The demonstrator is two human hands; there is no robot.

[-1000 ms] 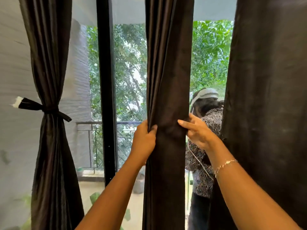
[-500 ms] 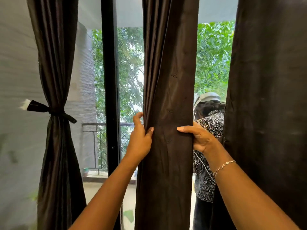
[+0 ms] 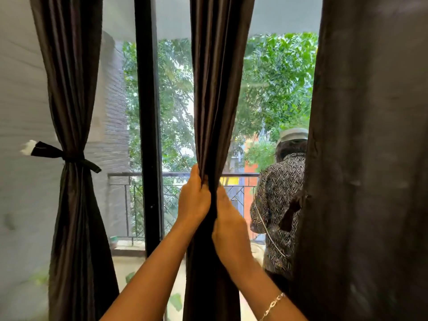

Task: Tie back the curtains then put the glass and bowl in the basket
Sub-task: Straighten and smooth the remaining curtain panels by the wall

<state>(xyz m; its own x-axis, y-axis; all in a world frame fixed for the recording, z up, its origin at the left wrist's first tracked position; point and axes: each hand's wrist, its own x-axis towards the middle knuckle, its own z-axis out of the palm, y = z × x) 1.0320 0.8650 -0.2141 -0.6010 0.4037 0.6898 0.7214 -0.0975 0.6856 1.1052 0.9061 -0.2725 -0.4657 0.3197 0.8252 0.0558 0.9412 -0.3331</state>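
Both hands, left hand [image 3: 194, 200] and right hand [image 3: 228, 224], clench the middle curtain [image 3: 217, 89] into a bunch; loosen either grip and the folds could spill before any tie goes round.

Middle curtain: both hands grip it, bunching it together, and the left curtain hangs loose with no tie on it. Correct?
One error: the left curtain is not loose. A dark tie cinches it at the middle, as the head view shows. The rest stands: the left hand and the right hand both grip the middle curtain, bunching it together.
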